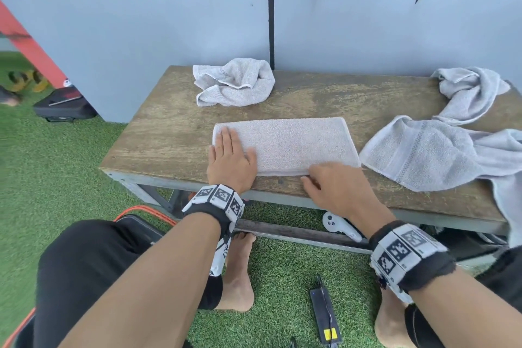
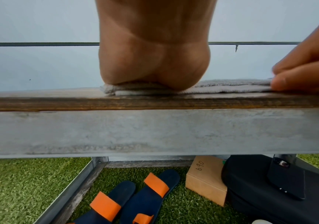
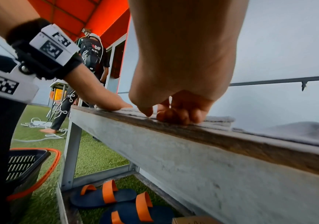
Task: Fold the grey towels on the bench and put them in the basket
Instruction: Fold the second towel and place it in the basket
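Note:
A grey towel (image 1: pixel 296 141), folded into a long rectangle, lies in the middle of the wooden bench (image 1: pixel 166 138). My left hand (image 1: pixel 230 154) rests flat on its left end, fingers straight; the left wrist view shows the heel of that hand (image 2: pixel 155 68) pressing the cloth (image 2: pixel 231 86). My right hand (image 1: pixel 327 181) is at the towel's near edge, fingers curled and pinching the layers (image 3: pixel 176 113). A crumpled towel (image 1: pixel 234 82) sits at the back, and two more (image 1: pixel 423 155) (image 1: pixel 471 90) lie at the right. The black basket with an orange rim (image 3: pixel 26 163) stands on the grass by my left knee.
Under the bench lie blue and orange slippers (image 2: pixel 139 197), a cardboard box (image 2: pixel 206 180), a black bag (image 2: pixel 270 189) and a white controller (image 1: pixel 336 224). A black power adapter (image 1: pixel 324 316) lies on the grass. A grey wall backs the bench. Another person (image 3: pixel 91 63) stands far left.

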{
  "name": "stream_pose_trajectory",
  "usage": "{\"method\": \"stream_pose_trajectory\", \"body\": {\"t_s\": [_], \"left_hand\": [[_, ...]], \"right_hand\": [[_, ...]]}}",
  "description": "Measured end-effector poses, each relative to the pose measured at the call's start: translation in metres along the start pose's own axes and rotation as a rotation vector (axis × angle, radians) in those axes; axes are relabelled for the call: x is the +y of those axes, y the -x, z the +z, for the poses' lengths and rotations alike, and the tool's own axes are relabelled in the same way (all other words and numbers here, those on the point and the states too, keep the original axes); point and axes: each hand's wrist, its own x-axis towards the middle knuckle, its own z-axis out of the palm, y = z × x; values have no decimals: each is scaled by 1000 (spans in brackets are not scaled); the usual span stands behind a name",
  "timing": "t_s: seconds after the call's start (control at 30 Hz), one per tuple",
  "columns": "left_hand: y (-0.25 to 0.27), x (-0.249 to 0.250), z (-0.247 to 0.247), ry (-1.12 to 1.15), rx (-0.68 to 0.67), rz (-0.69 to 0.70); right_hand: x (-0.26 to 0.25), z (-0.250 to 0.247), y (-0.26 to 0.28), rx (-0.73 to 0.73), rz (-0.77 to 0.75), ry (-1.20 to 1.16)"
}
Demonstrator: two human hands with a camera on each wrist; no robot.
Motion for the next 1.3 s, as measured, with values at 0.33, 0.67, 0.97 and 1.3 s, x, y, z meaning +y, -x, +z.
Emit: {"method": "stream_pose_trajectory", "body": {"t_s": [0.33,0.67,0.97,1.3], "left_hand": [[78,53,-23,-12,112,30],[74,8,-31,282,-77,56],[84,3,-42,487,-367,53],[80,-6,-36,564,-255,142]], "right_hand": [[15,-3,12,66,116,-114],[-5,-4,29,8,124,-103],[-23,22,35,95,-24,177],[-14,20,31,306,-125,-277]]}}
